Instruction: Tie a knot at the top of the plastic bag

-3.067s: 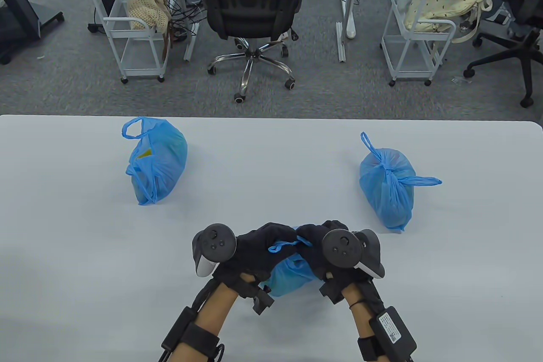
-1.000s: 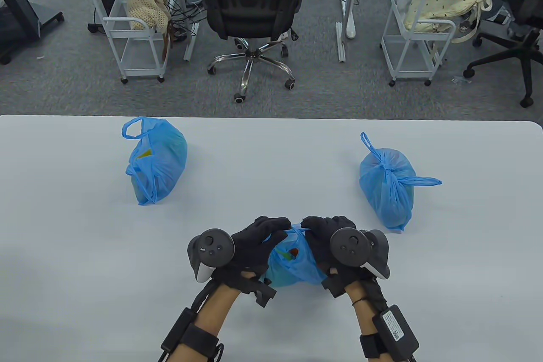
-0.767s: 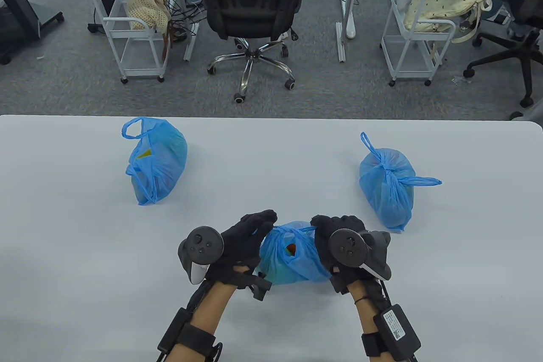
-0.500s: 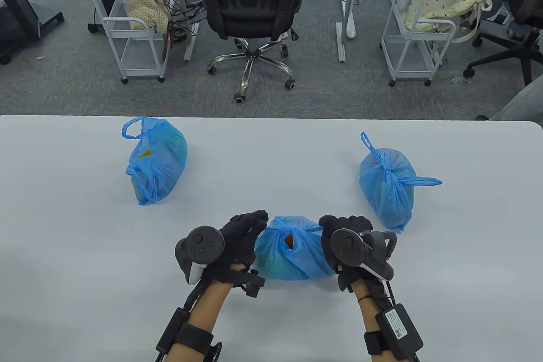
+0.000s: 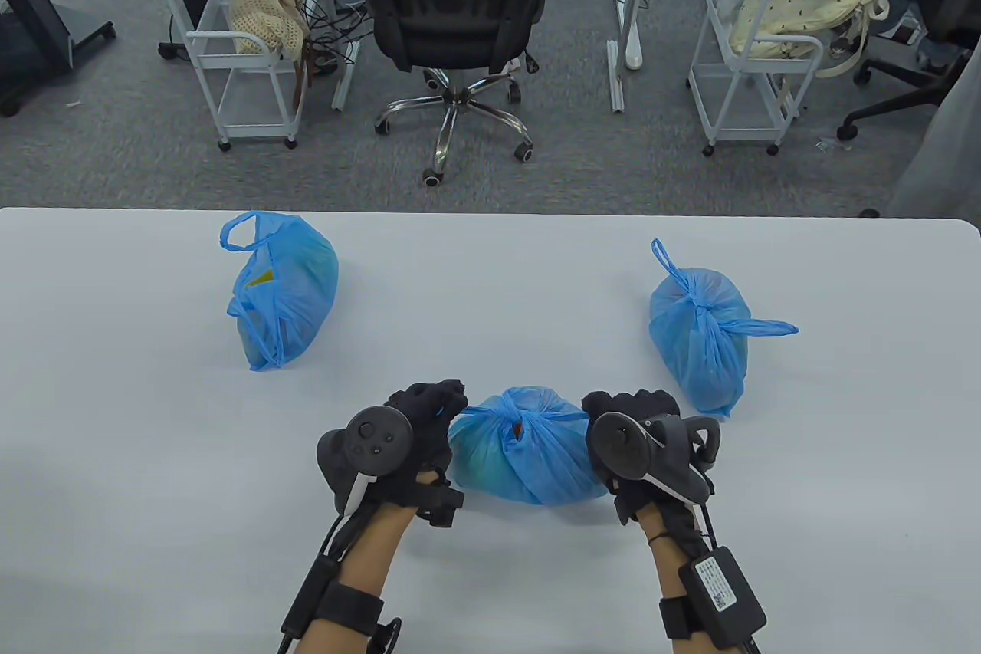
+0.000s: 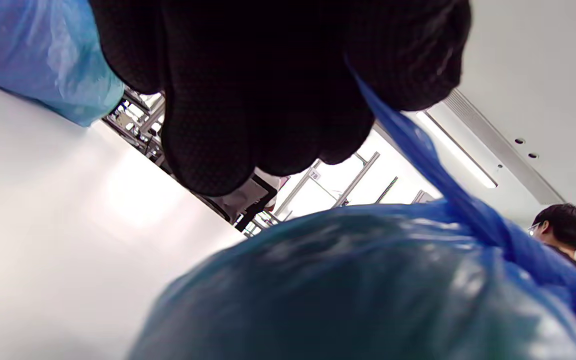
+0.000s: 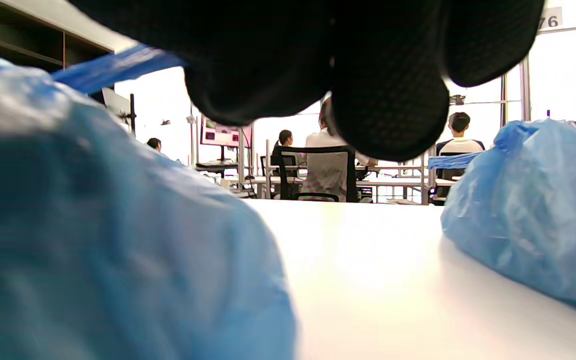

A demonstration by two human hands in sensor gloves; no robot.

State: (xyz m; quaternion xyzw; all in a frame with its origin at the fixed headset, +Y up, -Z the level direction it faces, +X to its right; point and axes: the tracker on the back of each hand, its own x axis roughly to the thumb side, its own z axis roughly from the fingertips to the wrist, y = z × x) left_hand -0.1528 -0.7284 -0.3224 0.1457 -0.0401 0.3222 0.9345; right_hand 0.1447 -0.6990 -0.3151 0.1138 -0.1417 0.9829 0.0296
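Note:
A filled blue plastic bag [image 5: 529, 455] lies on the white table [image 5: 490, 286] near the front edge, between my hands. My left hand [image 5: 429, 409] grips the bag's left handle [image 5: 477, 412], and my right hand [image 5: 625, 412] grips the right handle [image 5: 563, 415]. The two handles cross in a small twist [image 5: 512, 418] on top of the bag and are pulled taut sideways. In the left wrist view my fingers [image 6: 268, 90] close over a taut blue strip [image 6: 418, 160] above the bag [image 6: 368, 285]. In the right wrist view my fingers [image 7: 343, 65] hold a blue strip [image 7: 113, 67].
An untied blue bag [image 5: 283, 290] lies at the back left of the table. A knotted blue bag [image 5: 701, 336] lies at the right; it also shows in the right wrist view [image 7: 528, 210]. An office chair [image 5: 456, 33] and carts stand beyond the table's far edge.
My hands have moved apart, left hand leftwards and right hand rightwards, pulling the crossed handles taut. The opening on top of the bag has drawn nearly closed.

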